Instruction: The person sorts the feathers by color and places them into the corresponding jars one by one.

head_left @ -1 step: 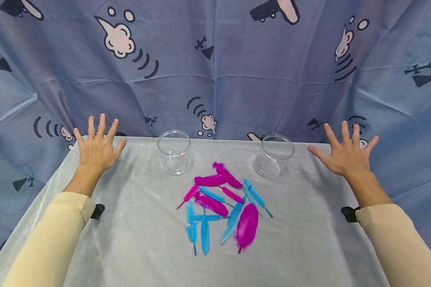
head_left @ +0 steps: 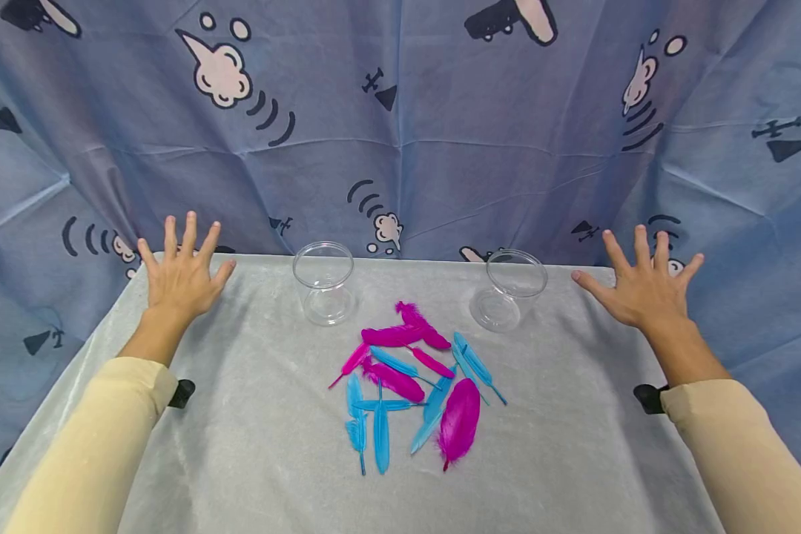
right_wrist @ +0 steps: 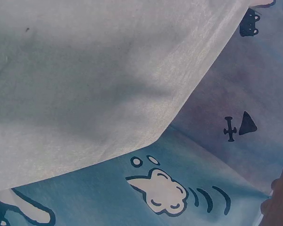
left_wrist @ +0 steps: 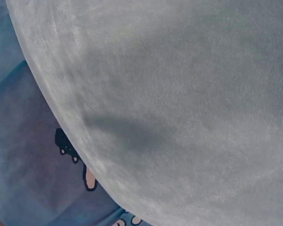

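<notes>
Fingers spread wide, the left hand [head_left: 182, 278] is held above the table's back left corner and holds nothing. The right hand [head_left: 646, 285], also spread and holding nothing, is over the back right corner. Between them stand two clear plastic cups, the left cup [head_left: 328, 305] nearer the left hand and the right cup [head_left: 497, 310] nearer the right hand. Several feathers lie in a loose group in front of the cups, some magenta, like the broad one [head_left: 460, 419], some blue, like the upright one [head_left: 381, 437]. Neither hand touches a cup or a feather.
A pale grey cloth [head_left: 260, 460] covers the table. Behind it hangs a blue patterned curtain [head_left: 440, 170], which also runs down both sides. The left wrist view shows the cloth's edge [left_wrist: 52, 106] beside the curtain; the right wrist view shows a cloth corner [right_wrist: 153, 136].
</notes>
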The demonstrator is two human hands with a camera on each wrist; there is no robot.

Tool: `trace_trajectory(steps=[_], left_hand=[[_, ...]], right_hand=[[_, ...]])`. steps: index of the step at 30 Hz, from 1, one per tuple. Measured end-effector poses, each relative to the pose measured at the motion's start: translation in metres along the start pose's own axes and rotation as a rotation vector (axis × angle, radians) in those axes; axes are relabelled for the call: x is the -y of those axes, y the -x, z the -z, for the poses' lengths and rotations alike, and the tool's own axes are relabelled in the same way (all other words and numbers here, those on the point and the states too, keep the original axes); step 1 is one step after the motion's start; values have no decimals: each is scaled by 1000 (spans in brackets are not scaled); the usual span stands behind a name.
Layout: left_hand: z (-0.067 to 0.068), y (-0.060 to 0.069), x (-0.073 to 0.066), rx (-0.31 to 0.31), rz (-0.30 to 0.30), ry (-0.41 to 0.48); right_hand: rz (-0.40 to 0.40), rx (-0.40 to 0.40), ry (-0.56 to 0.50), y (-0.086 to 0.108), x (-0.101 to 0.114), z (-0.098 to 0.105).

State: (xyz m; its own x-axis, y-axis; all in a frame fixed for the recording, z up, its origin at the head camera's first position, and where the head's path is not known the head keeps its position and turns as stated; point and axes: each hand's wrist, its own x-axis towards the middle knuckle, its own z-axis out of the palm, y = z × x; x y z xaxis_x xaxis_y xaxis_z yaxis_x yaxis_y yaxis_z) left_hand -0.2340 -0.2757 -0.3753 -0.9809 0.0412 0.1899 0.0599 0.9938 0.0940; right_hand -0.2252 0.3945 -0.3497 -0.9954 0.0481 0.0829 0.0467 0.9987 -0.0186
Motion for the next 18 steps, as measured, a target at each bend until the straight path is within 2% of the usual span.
trace_trajectory(steps=[10, 18], left_hand=[[-1, 1, -2, 5, -8, -10], [0, -1, -9, -5, -39, -18]], right_hand=[[7, 4, 10, 1, 1, 1], [15, -6, 18, 1, 3, 6]])
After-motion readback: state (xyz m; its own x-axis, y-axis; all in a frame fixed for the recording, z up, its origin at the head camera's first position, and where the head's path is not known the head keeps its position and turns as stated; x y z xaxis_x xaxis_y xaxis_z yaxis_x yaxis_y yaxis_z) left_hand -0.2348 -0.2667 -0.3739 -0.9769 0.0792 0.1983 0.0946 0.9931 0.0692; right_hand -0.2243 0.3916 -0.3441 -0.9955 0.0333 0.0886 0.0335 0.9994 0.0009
